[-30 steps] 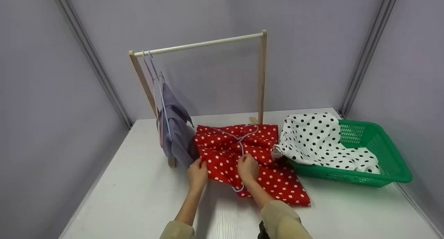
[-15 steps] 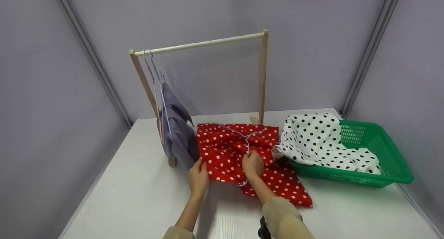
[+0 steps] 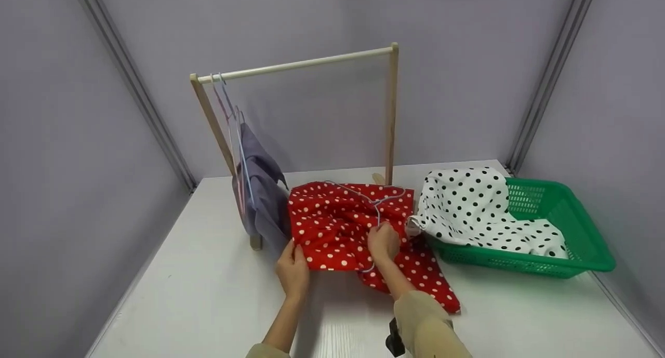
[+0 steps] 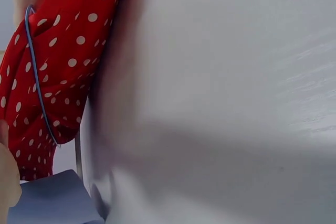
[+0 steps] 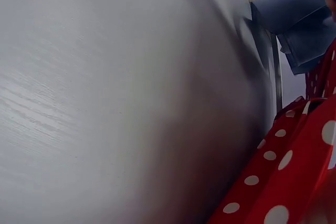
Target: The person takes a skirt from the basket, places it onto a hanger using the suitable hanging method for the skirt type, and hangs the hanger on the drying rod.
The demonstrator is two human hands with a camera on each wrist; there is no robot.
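Note:
A red cloth with white polka dots [image 3: 327, 243] lies bunched on the white table, also in the left wrist view [image 4: 63, 66] and the right wrist view [image 5: 273, 177]. My left hand [image 3: 292, 272] pinches its left edge between thumb and fingers. A light blue wire hanger [image 3: 358, 193] overlaps the cloth, its shoulders pointing away from me. My right hand [image 3: 384, 242] grips the hanger below where the shoulders meet, and the curved hook end shows by the wrist. Parts of the hanger's shoulders are hidden by the red cloth.
Behind stands a wooden clothes rack [image 3: 296, 66]. Pink and blue hangers [image 3: 241, 145] and a grey-purple garment [image 3: 262, 186] hang at its left end. On the right, a green basket [image 3: 587, 233] holds a white cloth with black dots [image 3: 462, 207], which spills over its left rim.
My right hand has moved the hanger to the right and slightly away from me across the red cloth. The left hand keeps its hold on the cloth's edge, shifting slightly left.

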